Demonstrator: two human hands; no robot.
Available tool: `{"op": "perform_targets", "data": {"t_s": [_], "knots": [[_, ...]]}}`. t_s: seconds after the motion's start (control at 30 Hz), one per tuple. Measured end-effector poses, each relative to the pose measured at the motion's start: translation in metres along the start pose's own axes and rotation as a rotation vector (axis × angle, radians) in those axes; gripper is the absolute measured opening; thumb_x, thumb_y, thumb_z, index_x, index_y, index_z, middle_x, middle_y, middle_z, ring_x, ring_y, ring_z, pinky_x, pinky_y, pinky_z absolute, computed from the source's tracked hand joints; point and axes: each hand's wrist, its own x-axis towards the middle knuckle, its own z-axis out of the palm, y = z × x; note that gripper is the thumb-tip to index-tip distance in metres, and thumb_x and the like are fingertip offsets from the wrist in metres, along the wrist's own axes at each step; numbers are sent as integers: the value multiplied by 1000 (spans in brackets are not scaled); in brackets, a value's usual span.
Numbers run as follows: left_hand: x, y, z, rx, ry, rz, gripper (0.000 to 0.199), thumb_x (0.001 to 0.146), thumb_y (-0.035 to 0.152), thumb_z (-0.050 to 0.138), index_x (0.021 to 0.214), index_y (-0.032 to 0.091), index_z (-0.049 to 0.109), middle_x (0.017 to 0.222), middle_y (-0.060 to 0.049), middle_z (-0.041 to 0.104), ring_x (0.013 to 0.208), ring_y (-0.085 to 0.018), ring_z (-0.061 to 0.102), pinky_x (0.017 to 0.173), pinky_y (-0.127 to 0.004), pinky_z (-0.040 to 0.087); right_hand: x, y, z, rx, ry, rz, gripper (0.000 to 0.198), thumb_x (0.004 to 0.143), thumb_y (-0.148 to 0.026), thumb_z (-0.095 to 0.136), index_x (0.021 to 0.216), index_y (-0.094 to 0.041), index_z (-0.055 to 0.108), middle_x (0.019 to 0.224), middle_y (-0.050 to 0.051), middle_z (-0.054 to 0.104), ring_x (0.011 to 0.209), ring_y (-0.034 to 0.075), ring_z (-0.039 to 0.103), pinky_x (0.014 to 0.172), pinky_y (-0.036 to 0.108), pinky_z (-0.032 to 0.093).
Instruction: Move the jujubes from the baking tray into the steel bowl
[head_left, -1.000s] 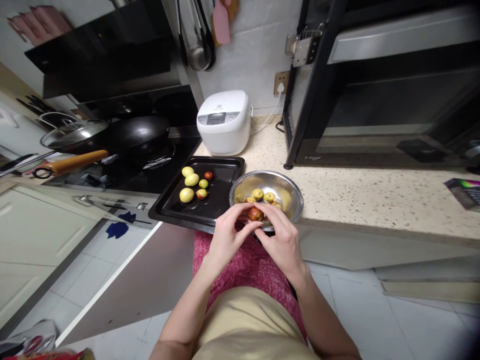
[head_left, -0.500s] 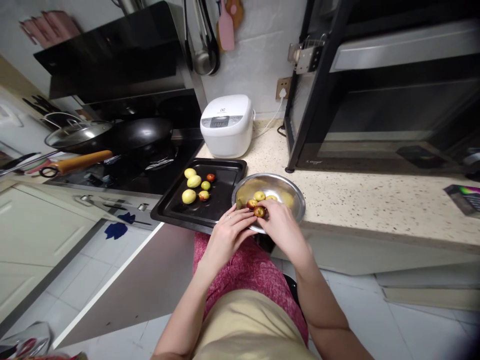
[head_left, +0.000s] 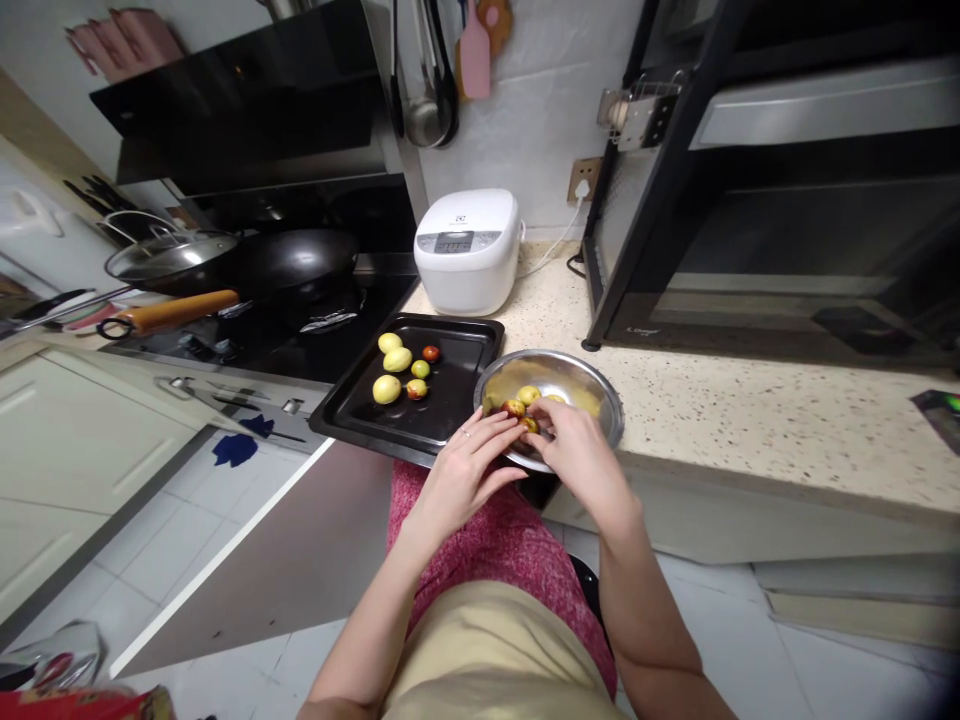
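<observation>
A steel bowl (head_left: 611, 410) sits at the counter's front edge with several jujubes in it. My right hand (head_left: 574, 450) reaches over its near rim, thumb and fingers bent around a brown-and-yellow jujube (head_left: 530, 426). Stretched out from the left, the fingers of my left hand (head_left: 472, 465) lie against that same fruit, partly covering it, with the thumb apart. Just beyond are a red-brown jujube (head_left: 514, 408) and a yellow-green one (head_left: 529, 395). Left of the bowl, a black baking tray (head_left: 457, 385) carries yellow fruits (head_left: 386, 389) and a small red one (head_left: 430, 353).
Behind the tray stands a white rice cooker (head_left: 469, 255). A wok (head_left: 296, 265) with a wooden handle is on the stove at left. To the right, a black rack (head_left: 622, 220) holds a large oven (head_left: 810, 230). Below the tray a cabinet door (head_left: 255, 560) hangs open.
The view has shifted slightly, so the scene sits further right. My left fingers have come over the jujube at my right fingertips, covering more of it. The tray's fruits stay in place.
</observation>
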Motion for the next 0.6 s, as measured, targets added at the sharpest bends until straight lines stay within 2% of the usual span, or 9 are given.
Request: {"op": "perform_targets", "data": {"t_s": [0.13, 0.3, 0.43, 0.53, 0.6], "knots": [[-1, -13, -12, 58, 59, -166, 52, 107, 32, 50, 158, 26, 41, 157, -13, 53, 149, -25, 48, 125, -50, 40, -15, 3, -8, -1, 93, -25, 12, 92, -19, 67, 102, -19, 71, 105, 8, 78, 95, 26, 73, 83, 38, 53], [-4, -54, -26, 296, 123, -443, 47, 107, 27, 45, 153, 18, 47, 155, -18, 52, 147, -29, 48, 123, -51, 41, -33, 7, -14, -56, 90, -35, 18, 101, -30, 56, 103, -21, 72, 109, 7, 78, 96, 26, 74, 80, 37, 54], [-1, -75, -34, 429, 35, -589, 44, 105, 23, 48, 148, 14, 51, 151, -19, 55, 140, -32, 55, 114, -49, 50, -37, 7, -15, -70, 103, -37, 25, 103, -32, 51, 103, -20, 73, 109, 8, 78, 96, 26, 74, 81, 38, 55], [4, -76, -38, 506, -49, -657, 41, 103, 22, 54, 143, 15, 56, 139, -16, 62, 125, -30, 64, 98, -41, 60, -38, 7, -15, -69, 108, -39, 28, 104, -34, 48, 105, -19, 73, 109, 9, 78, 96, 26, 74, 83, 39, 55], [6, -74, -38, 535, -83, -672, 39, 101, 22, 58, 140, 16, 59, 131, -14, 64, 115, -29, 68, 87, -37, 62, -39, 7, -15, -72, 113, -44, 29, 104, -34, 47, 106, -19, 72, 110, 9, 77, 97, 26, 73, 84, 40, 55]]}}
